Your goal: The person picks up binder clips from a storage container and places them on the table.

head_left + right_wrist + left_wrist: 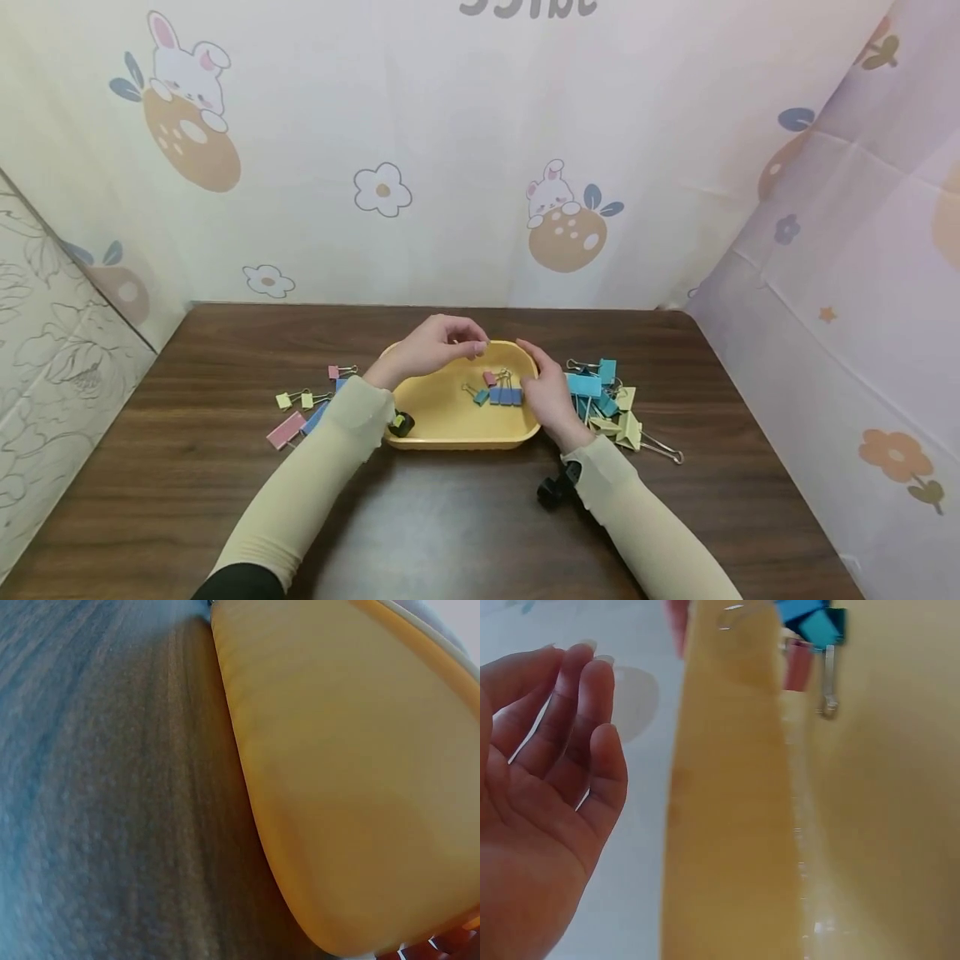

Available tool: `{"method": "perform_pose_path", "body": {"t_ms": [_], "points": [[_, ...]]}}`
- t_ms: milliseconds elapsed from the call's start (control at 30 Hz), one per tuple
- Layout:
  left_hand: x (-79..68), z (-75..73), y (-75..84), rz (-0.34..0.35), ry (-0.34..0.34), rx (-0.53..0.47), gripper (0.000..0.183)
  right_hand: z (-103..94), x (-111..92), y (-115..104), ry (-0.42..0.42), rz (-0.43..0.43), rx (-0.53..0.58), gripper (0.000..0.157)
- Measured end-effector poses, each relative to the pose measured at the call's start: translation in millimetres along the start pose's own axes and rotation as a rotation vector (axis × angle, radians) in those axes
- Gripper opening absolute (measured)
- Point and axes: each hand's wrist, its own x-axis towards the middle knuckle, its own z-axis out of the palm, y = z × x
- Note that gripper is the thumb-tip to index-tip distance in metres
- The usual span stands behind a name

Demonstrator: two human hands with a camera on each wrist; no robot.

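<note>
A yellow plastic tray (442,429) sits on the table, with a few binder clips inside: a blue clip (506,397), a small teal clip (481,397) and a small pink clip (490,378). Above the tray's far side hovers my left hand (438,346), fingers loosely bent. The left wrist view shows that hand's palm (540,817) with nothing in it. At the tray's right end, my right hand (552,396) grips the rim, thumb on the inner side. The right wrist view has mostly the tray's outer wall (360,772); the right fingers are largely hidden there.
Right of the tray lies a pile of teal binder clips (583,385) and pale yellow binder clips (628,429). On the left, partly behind my sleeve, are a pink clip (287,430), small yellow clips (283,402) and blue ones. A patterned curtain (450,250) hangs behind the table.
</note>
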Motion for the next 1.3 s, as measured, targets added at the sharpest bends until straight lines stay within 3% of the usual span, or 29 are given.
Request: {"method": "perform_pose_path", "body": {"t_ms": [167, 400, 500, 733, 967, 1300], "points": [[3.3, 9.3, -10.0, 0.024, -0.071, 0.116, 0.019, 0.8, 0.5, -1.1, -0.004, -0.006, -0.010, 0.062], [9.7, 18.7, -13.0, -0.004, -0.239, 0.275, 0.030, 1.2, 1.7, -3.0, 0.002, -0.017, -0.004, 0.063], [13.9, 24.6, -16.8, -0.011, -0.276, 0.317, 0.030, 0.8, 2.0, -3.2, 0.006, -0.014, -0.006, 0.063], [18.5, 34.6, -22.8, 0.028, -0.278, 0.454, 0.020, 0.6, 3.4, -3.7, 0.008, 0.002, -0.012, 0.064], [20.6, 37.8, -23.6, 0.136, -0.272, 0.622, 0.012, 0.1, 2.6, -3.3, 0.008, 0.018, -0.007, 0.064], [16.7, 37.9, -25.0, 0.164, -0.291, 0.712, 0.009, 1.5, 0.1, -4.4, 0.005, 0.036, 0.002, 0.065]]}}
